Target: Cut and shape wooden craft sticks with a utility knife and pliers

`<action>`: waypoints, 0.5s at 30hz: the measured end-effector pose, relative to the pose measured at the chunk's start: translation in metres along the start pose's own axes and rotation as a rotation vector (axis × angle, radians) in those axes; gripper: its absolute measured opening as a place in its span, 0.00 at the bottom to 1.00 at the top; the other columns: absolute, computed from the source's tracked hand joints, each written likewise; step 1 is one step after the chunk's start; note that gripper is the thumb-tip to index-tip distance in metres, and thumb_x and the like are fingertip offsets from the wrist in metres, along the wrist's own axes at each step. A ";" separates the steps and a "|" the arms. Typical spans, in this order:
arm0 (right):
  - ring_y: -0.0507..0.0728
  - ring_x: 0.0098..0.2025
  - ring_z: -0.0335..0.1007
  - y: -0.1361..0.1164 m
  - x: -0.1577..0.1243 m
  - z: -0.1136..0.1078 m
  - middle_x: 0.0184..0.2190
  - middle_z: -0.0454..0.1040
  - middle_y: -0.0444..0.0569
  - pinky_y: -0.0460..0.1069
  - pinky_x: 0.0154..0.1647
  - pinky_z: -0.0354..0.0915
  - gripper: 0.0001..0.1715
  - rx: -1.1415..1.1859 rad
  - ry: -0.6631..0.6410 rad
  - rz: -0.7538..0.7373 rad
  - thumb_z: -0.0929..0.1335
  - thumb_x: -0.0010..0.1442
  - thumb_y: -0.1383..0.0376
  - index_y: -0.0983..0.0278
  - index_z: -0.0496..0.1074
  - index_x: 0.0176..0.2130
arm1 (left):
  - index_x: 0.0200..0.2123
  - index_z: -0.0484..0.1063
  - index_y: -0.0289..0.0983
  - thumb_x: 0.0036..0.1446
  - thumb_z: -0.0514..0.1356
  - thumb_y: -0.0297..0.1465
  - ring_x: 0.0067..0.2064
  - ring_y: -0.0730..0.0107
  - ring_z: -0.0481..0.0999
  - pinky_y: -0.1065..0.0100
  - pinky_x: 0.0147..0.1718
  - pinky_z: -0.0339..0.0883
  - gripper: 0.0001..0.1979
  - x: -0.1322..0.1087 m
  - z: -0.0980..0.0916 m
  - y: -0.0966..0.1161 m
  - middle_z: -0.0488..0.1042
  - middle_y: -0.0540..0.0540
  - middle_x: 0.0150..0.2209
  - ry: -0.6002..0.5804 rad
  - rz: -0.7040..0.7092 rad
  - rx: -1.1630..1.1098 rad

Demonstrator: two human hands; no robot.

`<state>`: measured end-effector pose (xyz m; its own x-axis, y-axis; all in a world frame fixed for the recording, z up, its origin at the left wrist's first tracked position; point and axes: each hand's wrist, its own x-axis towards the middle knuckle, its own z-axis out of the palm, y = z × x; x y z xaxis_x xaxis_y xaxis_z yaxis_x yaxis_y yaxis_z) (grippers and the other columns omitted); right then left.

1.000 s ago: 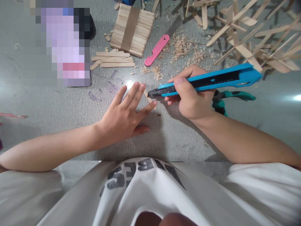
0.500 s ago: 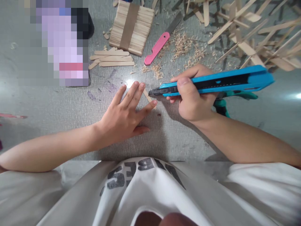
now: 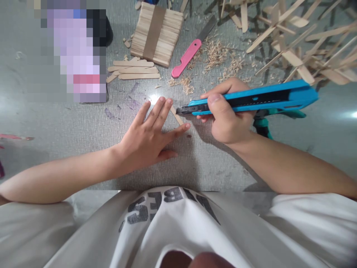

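My left hand lies flat on the grey table, fingers spread, pressing down a short wooden stick with the fingertips. My right hand is wrapped round a blue utility knife. The knife's dark tip rests at the stick, just right of my left fingertips. Most of the stick is hidden under my fingers.
A banded bundle of wooden sticks and a few loose sticks lie at the back. A pink-handled knife sits among wood shavings. A stick structure stands back right; teal-handled pliers lie behind my right wrist.
My left index finger has slid slightly right along the stick. The knife's rear end has wavered a little; its tip stays at the stick.
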<state>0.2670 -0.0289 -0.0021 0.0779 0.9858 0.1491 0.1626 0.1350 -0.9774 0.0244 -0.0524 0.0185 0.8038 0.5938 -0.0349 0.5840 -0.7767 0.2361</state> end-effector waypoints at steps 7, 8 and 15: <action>0.56 0.19 0.66 0.000 0.000 0.001 0.20 0.71 0.41 0.54 0.17 0.62 0.28 -0.003 -0.009 0.064 0.74 0.64 0.34 0.52 0.73 0.32 | 0.83 0.51 0.48 0.63 0.71 0.56 0.82 0.23 0.53 0.30 0.77 0.52 0.54 -0.001 0.001 0.000 0.45 0.26 0.83 0.025 0.006 0.020; 0.55 0.18 0.66 -0.001 0.000 0.002 0.21 0.71 0.40 0.53 0.16 0.61 0.27 0.012 0.005 0.054 0.74 0.65 0.35 0.52 0.74 0.32 | 0.83 0.51 0.48 0.64 0.71 0.56 0.82 0.23 0.53 0.30 0.77 0.51 0.53 -0.001 0.000 0.000 0.45 0.28 0.84 0.021 0.005 0.015; 0.54 0.17 0.65 -0.002 0.001 0.004 0.20 0.73 0.39 0.53 0.15 0.58 0.20 0.066 0.041 -0.033 0.77 0.64 0.42 0.51 0.77 0.32 | 0.83 0.48 0.47 0.66 0.68 0.56 0.82 0.24 0.52 0.29 0.78 0.51 0.53 0.000 -0.001 0.000 0.44 0.30 0.84 -0.002 0.002 0.008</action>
<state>0.2632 -0.0275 -0.0004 0.1138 0.9760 0.1856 0.1007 0.1745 -0.9795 0.0240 -0.0522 0.0190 0.8054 0.5916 -0.0365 0.5830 -0.7796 0.2286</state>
